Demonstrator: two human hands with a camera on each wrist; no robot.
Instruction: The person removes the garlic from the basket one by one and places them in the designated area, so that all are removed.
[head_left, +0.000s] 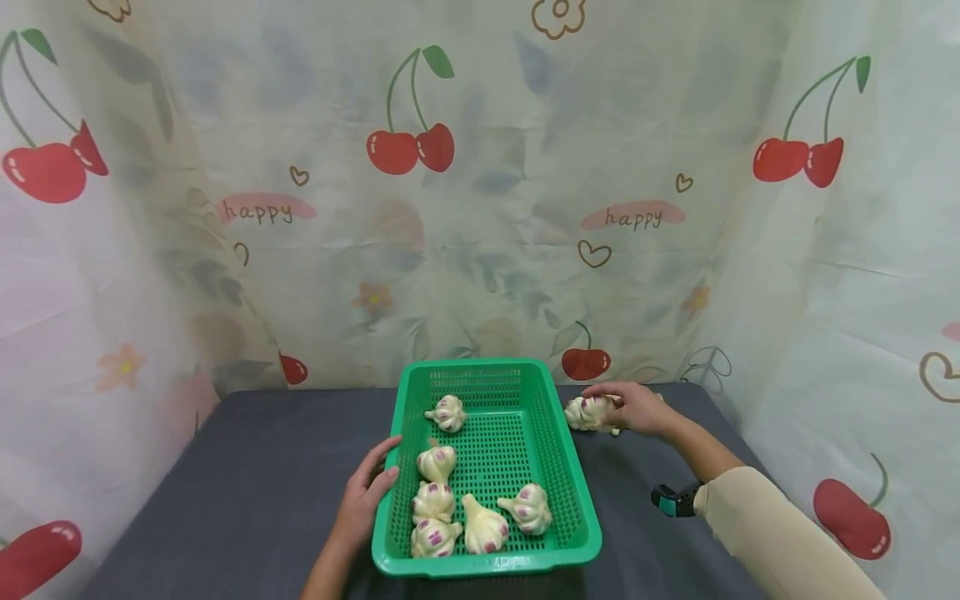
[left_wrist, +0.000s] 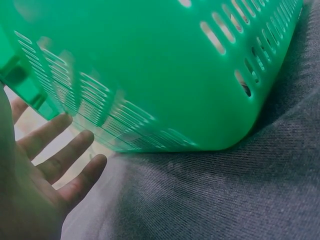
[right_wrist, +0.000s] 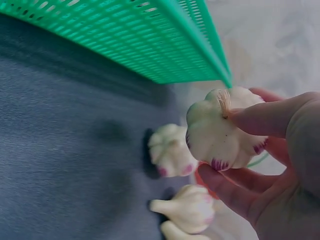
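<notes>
My right hand (head_left: pixel 639 408) pinches a garlic bulb (right_wrist: pixel 212 132) with thumb and fingers, raised above the table to the right of the basket. Below it, in the right wrist view, sit a round garlic bulb (right_wrist: pixel 172 150) and a long-necked one (right_wrist: pixel 189 207), with part of another at the lower edge. My left hand (head_left: pixel 360 504) is at the left rim of a green plastic basket (head_left: pixel 487 567). Its fingers are loosely extended along the outer wall in the left wrist view. Several purple-marked garlic bulbs (head_left: pixel 486 527) lie in the basket, mostly at its left and near end.
A dark grey cloth (head_left: pixel 262 483) covers the table under the basket. Behind and at both sides hangs a pale curtain (head_left: pixel 495 208) printed with cherries. A dark band with a teal-edged device (head_left: pixel 675 500) is on my right wrist, beside a cream sleeve (head_left: pixel 780 533).
</notes>
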